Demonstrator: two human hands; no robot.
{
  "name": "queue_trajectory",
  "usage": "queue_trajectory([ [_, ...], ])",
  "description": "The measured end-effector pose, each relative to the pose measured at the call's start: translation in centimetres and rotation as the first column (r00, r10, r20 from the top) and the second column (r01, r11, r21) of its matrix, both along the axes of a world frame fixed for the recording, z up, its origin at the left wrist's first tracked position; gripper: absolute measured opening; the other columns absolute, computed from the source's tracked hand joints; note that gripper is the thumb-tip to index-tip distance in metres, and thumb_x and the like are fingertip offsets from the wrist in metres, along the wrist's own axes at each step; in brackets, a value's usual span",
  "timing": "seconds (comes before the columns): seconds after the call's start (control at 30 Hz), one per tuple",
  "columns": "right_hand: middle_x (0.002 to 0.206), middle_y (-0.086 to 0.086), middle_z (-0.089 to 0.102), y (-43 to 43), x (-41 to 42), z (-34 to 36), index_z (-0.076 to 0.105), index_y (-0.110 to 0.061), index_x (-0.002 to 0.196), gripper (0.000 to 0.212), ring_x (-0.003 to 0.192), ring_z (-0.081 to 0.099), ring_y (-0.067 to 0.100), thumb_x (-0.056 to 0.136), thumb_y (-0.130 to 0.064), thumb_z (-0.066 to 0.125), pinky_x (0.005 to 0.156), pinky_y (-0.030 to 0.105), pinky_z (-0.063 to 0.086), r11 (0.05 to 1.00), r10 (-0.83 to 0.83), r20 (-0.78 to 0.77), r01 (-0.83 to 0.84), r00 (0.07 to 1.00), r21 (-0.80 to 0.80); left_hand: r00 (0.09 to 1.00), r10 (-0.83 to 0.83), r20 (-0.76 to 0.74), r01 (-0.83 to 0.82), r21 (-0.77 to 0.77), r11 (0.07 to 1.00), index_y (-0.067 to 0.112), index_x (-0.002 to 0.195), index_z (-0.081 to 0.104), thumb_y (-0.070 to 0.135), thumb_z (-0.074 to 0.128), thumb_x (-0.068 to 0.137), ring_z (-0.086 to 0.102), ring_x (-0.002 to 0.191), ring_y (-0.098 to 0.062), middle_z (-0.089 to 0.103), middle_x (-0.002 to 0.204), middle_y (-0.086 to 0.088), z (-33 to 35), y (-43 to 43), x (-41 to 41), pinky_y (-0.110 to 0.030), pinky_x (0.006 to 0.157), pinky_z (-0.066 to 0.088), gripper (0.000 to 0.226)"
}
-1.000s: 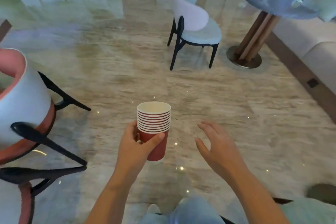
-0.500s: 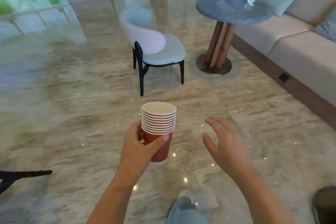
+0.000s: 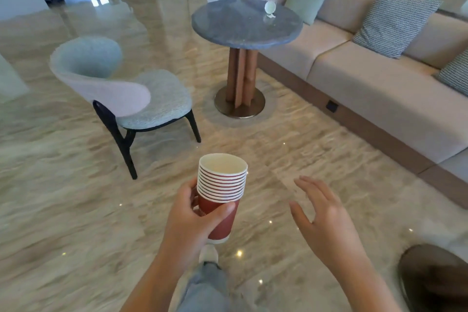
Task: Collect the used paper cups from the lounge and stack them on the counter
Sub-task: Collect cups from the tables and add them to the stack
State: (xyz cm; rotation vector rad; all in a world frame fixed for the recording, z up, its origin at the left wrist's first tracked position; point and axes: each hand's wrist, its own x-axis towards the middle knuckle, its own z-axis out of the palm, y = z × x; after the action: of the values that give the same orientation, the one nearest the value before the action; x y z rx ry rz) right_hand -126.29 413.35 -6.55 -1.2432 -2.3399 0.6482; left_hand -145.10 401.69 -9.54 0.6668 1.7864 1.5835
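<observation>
I grip the cup stack (image 3: pixel 220 190) in my left hand (image 3: pixel 192 218), my right hand (image 3: pixel 326 220) spread empty beside it, so collecting looks well along, with a possible cup (image 3: pixel 269 7) on the desk (image 3: pixel 243 30) ahead and counter stacking undone.

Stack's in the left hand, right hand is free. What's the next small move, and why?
Probably step toward the round table and reach the right hand for the small pale object near its far edge; it may be a tipped cup, though it is blurred. The left hand grips the stack of red cups; only the right is empty.
</observation>
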Motion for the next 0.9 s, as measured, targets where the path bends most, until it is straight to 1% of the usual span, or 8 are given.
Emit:
queue_trajectory([
  [0.1, 0.118, 0.009, 0.06, 4.6, -2.0, -0.4, 0.06, -0.006, 0.115, 0.037, 0.111, 0.056, 0.027, 0.079, -0.012, 0.068, 0.092, 0.041, 0.046, 0.997, -0.078, 0.01, 0.078, 0.997, 0.005, 0.998, -0.057, 0.018, 0.057, -0.005, 0.998, 0.037, 0.108, 0.054, 0.05, 0.087, 0.041, 0.064, 0.088, 0.006, 0.069, 0.097, 0.021, -0.5, 5.4, -2.9, -0.006, 0.06, 0.048, 0.075],
  [0.27, 0.122, 0.008, 0.057, 13.0, -8.6, 0.2, 0.057, -0.007, 0.118, 0.038, 0.114, 0.053, 0.027, 0.082, -0.015, 0.065, 0.093, 0.034, 0.041, 0.995, -0.092, 0.052, 0.09, 0.994, 0.04, 0.995, -0.099, -0.001, 0.099, 0.017, 0.995, 0.04, 0.099, 0.054, 0.043, 0.089, 0.046, 0.062, 0.085, 0.01, 0.067, 0.091, 0.026, -0.3, 15.2, -9.7, -0.005, 0.059, 0.047, 0.064],
  [0.4, 0.126, 0.004, 0.055, 20.0, -14.8, 2.5, 0.056, -0.01, 0.122, 0.039, 0.116, 0.051, 0.022, 0.084, -0.02, 0.062, 0.094, 0.026, 0.035, 0.993, -0.087, 0.033, 0.083, 0.996, 0.087, 0.993, -0.116, -0.02, 0.117, 0.027, 0.993, 0.042, 0.101, 0.053, 0.055, 0.079, 0.039, 0.062, 0.087, 0.011, 0.064, 0.094, 0.033, 1.1, 22.7, -16.0, -0.007, 0.059, 0.048, 0.069],
  [0.5, 0.126, 0.0, 0.054, 24.2, -18.1, 2.9, 0.055, -0.014, 0.123, 0.039, 0.113, 0.051, 0.018, 0.085, -0.022, 0.06, 0.092, 0.027, 0.039, 0.991, -0.093, -0.004, 0.093, 0.996, 0.098, 0.99, -0.132, -0.041, 0.134, 0.047, 0.99, 0.041, 0.101, 0.053, 0.054, 0.078, 0.041, 0.062, 0.087, 0.01, 0.064, 0.095, 0.033, 1.4, 27.7, -19.4, -0.005, 0.061, 0.047, 0.067],
  [0.57, 0.126, 0.0, 0.054, 26.1, -19.0, 2.0, 0.055, -0.013, 0.123, 0.039, 0.116, 0.049, 0.017, 0.085, -0.022, 0.06, 0.095, 0.026, 0.037, 0.992, -0.106, 0.015, 0.105, 0.994, 0.063, 0.99, -0.139, -0.039, 0.141, 0.044, 0.989, 0.04, 0.1, 0.054, 0.054, 0.079, 0.041, 0.063, 0.086, 0.008, 0.065, 0.095, 0.031, 1.1, 30.3, -20.6, -0.006, 0.062, 0.047, 0.066],
  [0.7, 0.128, 0.004, 0.054, 29.8, -19.1, -0.2, 0.055, -0.01, 0.122, 0.04, 0.12, 0.048, 0.022, 0.085, -0.021, 0.062, 0.097, 0.03, 0.037, 0.986, -0.155, 0.104, 0.16, 0.982, -0.04, 0.978, -0.207, 0.005, 0.207, -0.009, 0.978, 0.034, 0.105, 0.056, 0.054, 0.083, 0.039, 0.066, 0.088, 0.0, 0.069, 0.098, 0.017, -0.8, 33.9, -22.1, -0.01, 0.063, 0.049, 0.074],
  [0.8, 0.128, 0.004, 0.053, 34.3, -19.3, -1.0, 0.054, -0.011, 0.123, 0.04, 0.12, 0.048, 0.022, 0.085, -0.021, 0.061, 0.096, 0.029, 0.036, 0.981, -0.175, 0.132, 0.184, 0.976, -0.06, 0.986, -0.161, 0.047, 0.163, -0.052, 0.985, 0.033, 0.103, 0.056, 0.052, 0.082, 0.035, 0.066, 0.086, 0.0, 0.071, 0.097, 0.008, -2.4, 36.9, -23.3, -0.014, 0.062, 0.051, 0.075],
  [0.9, 0.129, 0.001, 0.052, 39.8, -20.5, -1.5, 0.052, -0.013, 0.125, 0.041, 0.12, 0.048, 0.019, 0.086, -0.023, 0.059, 0.094, 0.023, 0.033, 0.982, -0.174, 0.116, 0.181, 0.978, -0.05, 0.991, -0.126, 0.047, 0.129, -0.072, 0.989, 0.031, 0.104, 0.057, 0.05, 0.081, 0.035, 0.066, 0.087, -0.001, 0.069, 0.1, 0.005, -3.0, 41.1, -24.8, -0.018, 0.065, 0.05, 0.075],
])
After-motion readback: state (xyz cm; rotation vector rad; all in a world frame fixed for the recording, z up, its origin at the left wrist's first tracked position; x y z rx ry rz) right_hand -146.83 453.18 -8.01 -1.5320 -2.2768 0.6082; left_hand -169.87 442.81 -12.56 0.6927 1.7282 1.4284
